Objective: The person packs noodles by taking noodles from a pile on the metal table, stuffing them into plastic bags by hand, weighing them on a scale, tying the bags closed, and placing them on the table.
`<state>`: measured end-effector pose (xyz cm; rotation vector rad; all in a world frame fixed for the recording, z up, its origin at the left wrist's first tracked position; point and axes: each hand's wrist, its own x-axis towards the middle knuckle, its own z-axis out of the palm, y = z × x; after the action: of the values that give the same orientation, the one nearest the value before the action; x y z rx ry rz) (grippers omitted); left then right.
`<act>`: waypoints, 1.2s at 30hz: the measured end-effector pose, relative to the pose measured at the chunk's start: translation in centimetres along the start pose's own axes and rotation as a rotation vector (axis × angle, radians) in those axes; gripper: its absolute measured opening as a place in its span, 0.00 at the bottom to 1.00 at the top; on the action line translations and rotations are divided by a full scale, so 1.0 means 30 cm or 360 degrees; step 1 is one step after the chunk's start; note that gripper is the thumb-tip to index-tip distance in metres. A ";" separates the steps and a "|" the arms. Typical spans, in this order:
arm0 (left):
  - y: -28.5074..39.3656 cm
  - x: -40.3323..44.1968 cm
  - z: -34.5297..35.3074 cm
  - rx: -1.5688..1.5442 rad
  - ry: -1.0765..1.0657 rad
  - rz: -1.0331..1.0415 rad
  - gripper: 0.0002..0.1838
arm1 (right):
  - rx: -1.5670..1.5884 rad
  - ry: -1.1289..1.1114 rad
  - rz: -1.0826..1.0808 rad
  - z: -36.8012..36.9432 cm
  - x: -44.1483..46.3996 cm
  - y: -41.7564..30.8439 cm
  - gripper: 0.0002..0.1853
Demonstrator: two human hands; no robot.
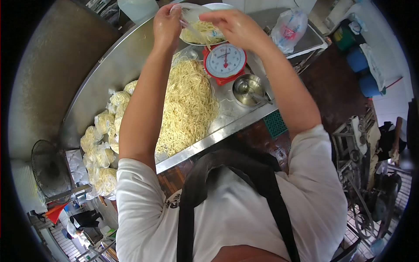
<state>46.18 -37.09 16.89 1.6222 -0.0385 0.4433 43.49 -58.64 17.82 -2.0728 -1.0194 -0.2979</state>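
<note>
My left hand (168,24) is closed on the rim of a clear plastic bag (190,14) above the far end of the steel table. Pale yellow noodles (196,34) show in and behind the bag, over the white pan of a red dial scale (225,62). My right hand (233,27) is beside the bag with its fingers stretched toward the bag's mouth; its fingertips partly overlap the plastic. A large heap of loose noodles (187,107) lies on the table below my hands.
Several filled noodle bags (102,155) are piled at the left. A metal bowl (248,90) with a ladle sits near the table's edge (235,120). A bundle of plastic bags (289,29) stands at the right. A fan (50,168) is at the far left; machinery (355,148) stands right.
</note>
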 end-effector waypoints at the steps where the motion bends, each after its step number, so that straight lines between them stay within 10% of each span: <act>1: -0.025 0.006 0.000 0.0037 -0.0016 0.0040 0.13 | -0.0092 -0.0075 -0.0018 0.006 0.062 0.029 0.18; 13: -0.059 -0.116 -0.024 0.0875 -0.0087 0.0201 0.20 | -0.1212 -0.0883 0.0154 0.160 0.168 0.243 0.20; 19: -0.130 -0.122 -0.034 0.0772 0.0026 0.0191 0.16 | -0.0118 -0.0903 0.0644 0.082 0.298 0.279 0.15; 20: -0.129 -0.116 -0.035 0.0733 0.0020 0.0248 0.15 | 0.0587 -0.0425 0.0886 0.083 0.290 0.288 0.17; 23: -0.007 -0.136 -0.024 0.0419 0.0123 0.0118 0.13 | -0.0661 -0.0465 0.0156 0.028 0.280 0.240 0.22; 27: 0.129 -0.142 -0.027 0.0474 0.0205 -0.0076 0.14 | -0.0813 -0.0148 -0.0061 -0.018 0.140 -0.010 0.17; 29: -0.005 -0.106 -0.061 0.0295 0.0153 0.0176 0.14 | -0.0983 -0.0532 0.0461 0.029 0.034 -0.127 0.16; 36: -0.005 -0.122 -0.046 0.0288 0.0241 0.0162 0.17 | -0.0154 0.0077 0.0322 0.127 -0.046 -0.031 0.12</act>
<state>42.48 -36.63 15.69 1.7645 0.0342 0.6631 41.41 -56.26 15.11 -2.2244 -0.7725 -0.2973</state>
